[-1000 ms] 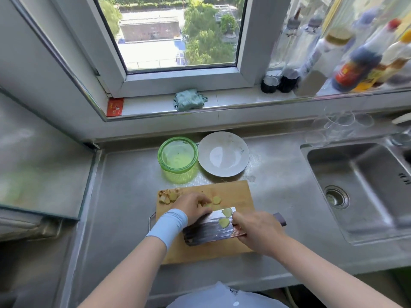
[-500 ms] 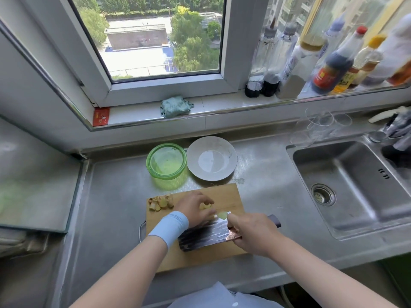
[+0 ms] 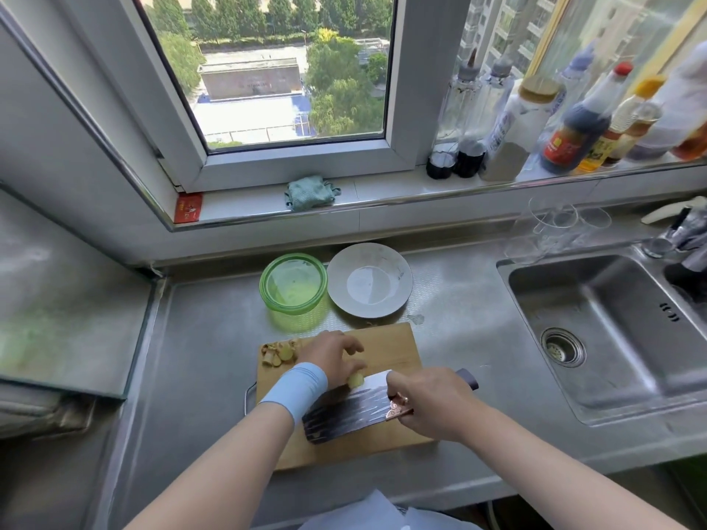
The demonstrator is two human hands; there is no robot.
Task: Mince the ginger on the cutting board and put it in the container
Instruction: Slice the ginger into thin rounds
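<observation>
steel cleaver (image 3: 352,409) on wooden board (image 3: 386,346)

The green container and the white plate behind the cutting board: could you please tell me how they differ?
The green container is translucent; the white plate is opaque. The container is deep with tall walls, while the plate is shallow and wider. The container stands on the left, the plate on the right. Both are round, open-topped and stand on the steel counter behind the cutting board.
</observation>
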